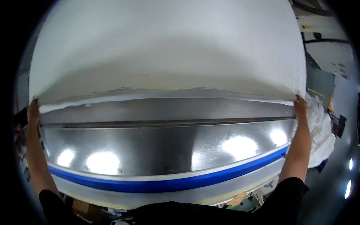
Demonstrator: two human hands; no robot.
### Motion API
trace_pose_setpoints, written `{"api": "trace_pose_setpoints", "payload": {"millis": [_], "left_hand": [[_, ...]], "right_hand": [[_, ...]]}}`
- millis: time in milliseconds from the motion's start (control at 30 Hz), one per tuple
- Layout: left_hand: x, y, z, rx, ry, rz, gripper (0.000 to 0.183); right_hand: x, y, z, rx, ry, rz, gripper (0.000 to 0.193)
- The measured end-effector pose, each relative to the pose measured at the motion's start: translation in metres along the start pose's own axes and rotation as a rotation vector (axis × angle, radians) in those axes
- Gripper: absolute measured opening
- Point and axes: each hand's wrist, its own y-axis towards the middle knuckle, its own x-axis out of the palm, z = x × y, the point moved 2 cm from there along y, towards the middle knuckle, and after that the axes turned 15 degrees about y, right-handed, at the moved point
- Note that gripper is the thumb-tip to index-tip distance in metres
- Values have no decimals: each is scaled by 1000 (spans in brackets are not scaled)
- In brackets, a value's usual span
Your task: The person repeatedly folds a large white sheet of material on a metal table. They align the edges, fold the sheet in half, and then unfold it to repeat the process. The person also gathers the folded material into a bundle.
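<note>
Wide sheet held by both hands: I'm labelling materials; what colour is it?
The wide sheet is white, clearest in the head view.

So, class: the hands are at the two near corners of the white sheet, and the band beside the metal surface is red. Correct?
No: the head view shows the band is blue, not red. The left hand and right hand are at the two near corners of the white sheet.

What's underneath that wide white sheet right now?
At the near edge of the white sheet, between the left hand and right hand, a grey metal strip appears to run beneath. Farther back, the sheet hides whatever lies there.
</note>
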Motion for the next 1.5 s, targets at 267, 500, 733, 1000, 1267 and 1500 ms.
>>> {"api": "trace_pose_setpoints", "payload": {"millis": [267, 500, 733, 1000, 1267, 1500], "left_hand": [[-108, -53, 34, -25, 10, -34, 33], [-101, -107, -55, 208, 38, -63, 30], [-52, -257, -4, 453, 246, -357, 32], [-9, -355, 63, 681, 498, -776, 24], [22, -357, 83, 418, 493, -892, 25], [20, -342, 18, -301, 231, -684, 28]], "right_hand": [[-79, -19, 38, -72, -51, 33, 37], [-120, -59, 109, -229, -12, -23, 40], [-53, -192, 127, -231, -142, -339, 40], [-7, -279, 81, -149, -399, -704, 28], [50, -279, 171, -322, -469, -739, 22], [44, -297, 163, -174, -244, -629, 18]]}}
